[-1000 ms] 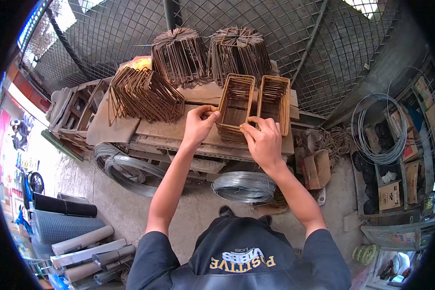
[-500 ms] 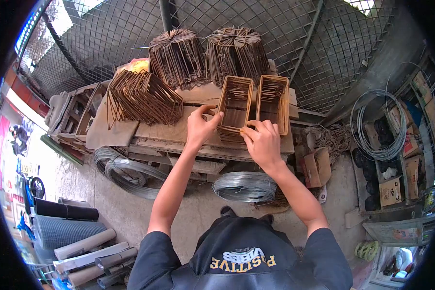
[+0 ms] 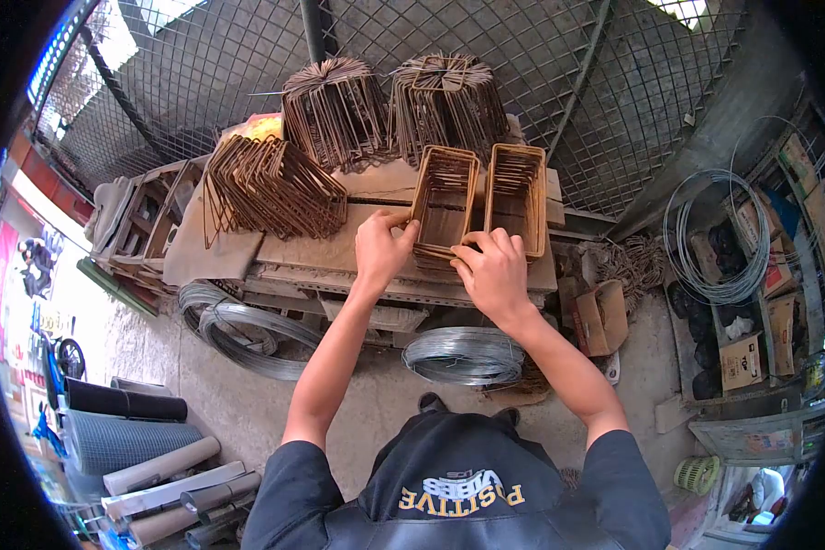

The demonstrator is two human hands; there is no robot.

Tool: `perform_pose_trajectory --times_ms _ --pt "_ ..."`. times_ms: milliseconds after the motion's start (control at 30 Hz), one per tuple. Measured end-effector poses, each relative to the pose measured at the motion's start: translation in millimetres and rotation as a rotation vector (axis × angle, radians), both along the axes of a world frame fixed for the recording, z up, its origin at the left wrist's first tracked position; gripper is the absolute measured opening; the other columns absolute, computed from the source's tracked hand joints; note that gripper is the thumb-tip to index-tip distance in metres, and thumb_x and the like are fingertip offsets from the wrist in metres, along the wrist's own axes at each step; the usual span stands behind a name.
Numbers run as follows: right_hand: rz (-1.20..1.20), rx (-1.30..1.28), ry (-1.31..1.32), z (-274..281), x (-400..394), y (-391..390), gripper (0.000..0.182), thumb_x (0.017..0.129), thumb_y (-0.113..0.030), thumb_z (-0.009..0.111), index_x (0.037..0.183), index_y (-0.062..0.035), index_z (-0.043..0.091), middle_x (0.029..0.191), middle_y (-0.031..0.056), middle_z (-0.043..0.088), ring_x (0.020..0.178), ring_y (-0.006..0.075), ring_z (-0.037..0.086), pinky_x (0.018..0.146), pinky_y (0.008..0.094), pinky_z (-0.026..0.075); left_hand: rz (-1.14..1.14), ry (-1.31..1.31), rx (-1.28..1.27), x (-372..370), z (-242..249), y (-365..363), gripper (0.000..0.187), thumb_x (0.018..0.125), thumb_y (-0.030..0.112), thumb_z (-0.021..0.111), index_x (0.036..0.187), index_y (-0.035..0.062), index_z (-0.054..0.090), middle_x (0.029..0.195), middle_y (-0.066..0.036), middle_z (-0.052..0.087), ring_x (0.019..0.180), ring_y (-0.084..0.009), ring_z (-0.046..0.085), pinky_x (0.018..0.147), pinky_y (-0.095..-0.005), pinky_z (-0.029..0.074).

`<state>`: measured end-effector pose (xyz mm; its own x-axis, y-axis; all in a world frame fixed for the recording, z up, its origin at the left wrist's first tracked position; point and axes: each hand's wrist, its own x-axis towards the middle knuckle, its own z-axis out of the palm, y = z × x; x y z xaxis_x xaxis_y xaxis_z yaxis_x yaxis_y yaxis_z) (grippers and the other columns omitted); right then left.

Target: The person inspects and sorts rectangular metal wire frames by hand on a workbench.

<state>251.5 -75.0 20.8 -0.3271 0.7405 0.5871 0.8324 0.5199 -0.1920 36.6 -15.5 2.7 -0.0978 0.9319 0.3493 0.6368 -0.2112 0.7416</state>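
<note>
Two neat stacks of rusty rectangular rebar stirrups stand side by side on the wooden bench (image 3: 325, 249). My left hand (image 3: 383, 249) is at the near left corner of the left stirrup stack (image 3: 452, 163), with thumb and forefinger closed on its edge. My right hand (image 3: 495, 275) pinches the near right corner of that same stack, between it and the right stirrup stack (image 3: 520, 165). The fingertips partly cover the rods, so how many stirrups each hand grips cannot be made out.
Leaning stirrups (image 3: 270, 188) lie left on the bench; two fanned bundles, one (image 3: 335, 105) and another (image 3: 449, 101), stand behind. Wire mesh (image 3: 522, 55) rises at the back. Wire coils (image 3: 463, 356) sit below. Rolls (image 3: 133, 435) lie lower left; a cardboard box (image 3: 603, 316) is at right.
My left hand's thumb and forefinger have drawn closer together at the stack's left edge. My right hand has shifted slightly left. The left stack has moved very slightly.
</note>
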Motion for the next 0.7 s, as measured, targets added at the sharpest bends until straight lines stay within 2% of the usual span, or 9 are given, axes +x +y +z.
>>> perform_pose_trajectory --times_ms 100,167,400,467,567,700 --pt "0.008 0.02 -0.002 -1.0 -0.4 -1.2 0.015 0.085 -0.02 0.083 0.098 -0.0122 0.084 0.104 -0.001 0.073 0.098 0.0229 0.06 0.087 0.0402 0.042 -0.013 0.0 0.039 -1.0 -2.4 0.0 0.03 0.09 0.026 0.079 0.11 0.0039 0.084 0.103 -0.02 0.078 0.097 -0.0388 0.075 0.088 -0.0448 0.058" --pt "0.011 0.03 -0.006 -1.4 -0.8 -1.0 0.014 0.085 -0.019 0.082 0.097 -0.0121 0.083 0.103 -0.0014 0.073 0.097 0.0228 0.061 0.087 0.04 0.042 0.004 0.05 0.043 -0.2 -0.4 -1.3 0.032 0.091 0.029 0.083 0.111 0.0034 0.084 0.101 -0.021 0.077 0.09 -0.0365 0.075 0.081 -0.0428 0.058" --pt "0.037 0.104 -0.058 -0.4 -2.7 -1.7 0.013 0.085 -0.018 0.08 0.096 -0.011 0.082 0.103 -0.0031 0.075 0.097 0.0199 0.062 0.09 0.0401 0.04 0.014 0.073 0.171 2.4 -8.2 -3.6 0.03 0.094 0.028 0.081 0.108 0.0018 0.084 0.095 -0.02 0.077 0.084 -0.0362 0.075 0.077 -0.0443 0.057" --pt "0.043 0.117 -0.054 -0.3 -2.9 -1.4 0.014 0.085 -0.018 0.08 0.096 -0.0108 0.082 0.103 -0.0032 0.075 0.097 0.0195 0.062 0.09 0.0402 0.04 0.048 0.067 0.183 4.6 -9.4 -4.8 0.024 0.093 0.026 0.079 0.105 0.0054 0.085 0.093 -0.015 0.077 0.092 -0.0333 0.072 0.082 -0.0446 0.049" --pt "0.039 0.125 -0.07 2.2 -1.9 -2.1 0.014 0.085 -0.018 0.08 0.097 -0.0112 0.082 0.103 -0.0035 0.075 0.097 0.0193 0.062 0.09 0.0402 0.04 0.059 0.062 0.264 5.9 -15.2 -3.7 0.022 0.094 0.026 0.079 0.104 0.0066 0.086 0.091 -0.013 0.076 0.092 -0.0291 0.07 0.081 -0.0417 0.044" --pt "0.041 0.135 -0.07 5.8 -1.0 -0.6 0.015 0.085 -0.019 0.08 0.098 -0.0117 0.082 0.103 -0.0038 0.074 0.096 0.0196 0.061 0.089 0.0402 0.04 0.073 0.077 0.298 7.0 -14.8 -3.5 0.023 0.094 0.026 0.079 0.104 0.0062 0.085 0.09 -0.011 0.076 0.089 -0.0278 0.069 0.08 -0.041 0.043"
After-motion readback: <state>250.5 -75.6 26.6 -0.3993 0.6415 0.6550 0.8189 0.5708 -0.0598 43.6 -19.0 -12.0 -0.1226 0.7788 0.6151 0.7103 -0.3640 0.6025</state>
